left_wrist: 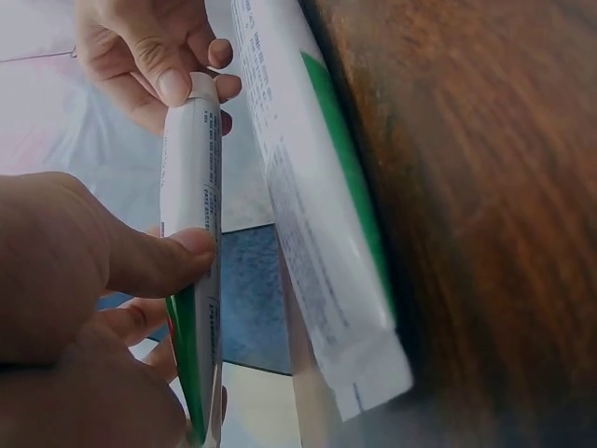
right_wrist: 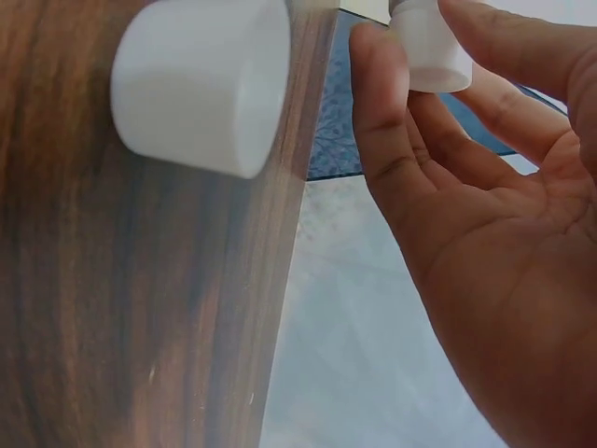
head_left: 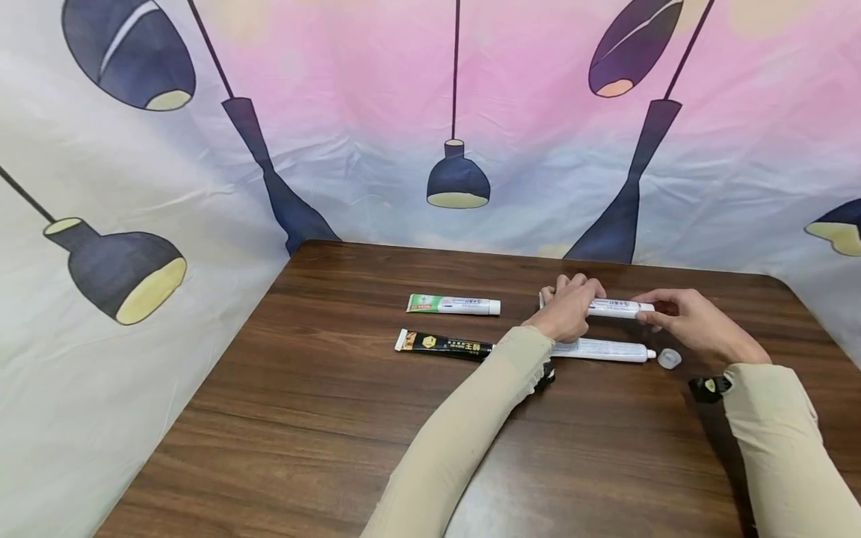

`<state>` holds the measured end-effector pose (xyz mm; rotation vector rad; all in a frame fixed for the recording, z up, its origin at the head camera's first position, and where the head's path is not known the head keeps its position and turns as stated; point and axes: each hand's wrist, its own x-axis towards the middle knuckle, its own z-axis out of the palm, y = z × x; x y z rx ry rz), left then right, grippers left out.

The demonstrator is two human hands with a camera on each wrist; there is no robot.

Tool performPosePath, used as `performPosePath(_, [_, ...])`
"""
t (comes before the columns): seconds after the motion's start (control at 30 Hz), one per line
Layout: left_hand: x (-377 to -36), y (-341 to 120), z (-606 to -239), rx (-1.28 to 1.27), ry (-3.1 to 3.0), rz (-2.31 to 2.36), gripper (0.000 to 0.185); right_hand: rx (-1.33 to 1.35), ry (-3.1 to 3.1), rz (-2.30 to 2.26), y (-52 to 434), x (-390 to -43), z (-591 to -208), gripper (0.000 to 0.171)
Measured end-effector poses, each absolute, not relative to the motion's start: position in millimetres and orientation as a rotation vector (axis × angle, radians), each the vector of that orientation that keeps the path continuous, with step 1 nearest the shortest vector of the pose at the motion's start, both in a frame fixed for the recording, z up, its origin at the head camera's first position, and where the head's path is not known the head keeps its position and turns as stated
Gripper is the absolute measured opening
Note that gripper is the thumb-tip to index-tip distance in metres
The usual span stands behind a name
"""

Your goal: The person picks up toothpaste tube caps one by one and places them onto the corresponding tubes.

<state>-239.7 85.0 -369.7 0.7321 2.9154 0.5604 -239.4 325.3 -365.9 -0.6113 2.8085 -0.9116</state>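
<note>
Both hands in pinch grips

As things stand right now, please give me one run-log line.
left hand: grips green-white tube | right hand: pinches its white cap | loose cap: on table, beside nozzle of uncapped tube

lamp-print backdrop behind dark wooden table

My left sleeve: pale beige, plain, close along the forearm. Left cuff puckers into a small ruffle at its right edge; a black wrist unit shows beside it, partly hidden. My right sleeve: same beige, creased, broad right cuff. At its left, a boxy black camera, pale yellowish patch. Left hand, right hand: bare.
</note>
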Motion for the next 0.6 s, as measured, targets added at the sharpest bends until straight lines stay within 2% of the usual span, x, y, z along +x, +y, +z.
performPosePath(0.33, [-239.7, 81.0, -367.1, 0.734, 2.935, 0.570, 0.050, -0.677, 2.797, -0.992, 322.1, -243.1, -367.6, 0.028])
performPosePath(0.6, [-240.0, 81.9, -366.9, 0.750, 2.919, 0.560, 0.050, -0.604, 2.788, -0.976, 322.2, -243.1, -369.0, 0.029])
